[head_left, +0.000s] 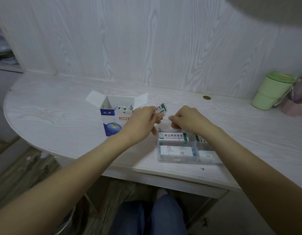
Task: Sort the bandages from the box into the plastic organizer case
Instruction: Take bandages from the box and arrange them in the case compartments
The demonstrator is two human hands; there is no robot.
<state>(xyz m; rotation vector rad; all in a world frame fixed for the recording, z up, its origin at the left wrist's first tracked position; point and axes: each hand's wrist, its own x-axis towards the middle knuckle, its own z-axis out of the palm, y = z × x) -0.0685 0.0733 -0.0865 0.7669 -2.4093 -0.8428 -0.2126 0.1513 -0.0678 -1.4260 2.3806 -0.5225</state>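
Observation:
An open blue-and-white bandage box (113, 121) stands on the white desk, with several wrapped bandages showing inside. To its right lies a clear plastic organizer case (178, 158) with stacked bandages in its compartments. My left hand (143, 122) pinches a few green-and-white wrapped bandages (161, 109) just above the case's far left corner. My right hand (189, 119) hovers over the case's back edge, fingers curled; whether it holds anything is hidden.
The white desk (62, 116) has a rounded left end and a wall panel behind. A light green cup (270, 92) stands at the far right beside pinkish items. A brass coin-like disc (206, 97) lies behind the case.

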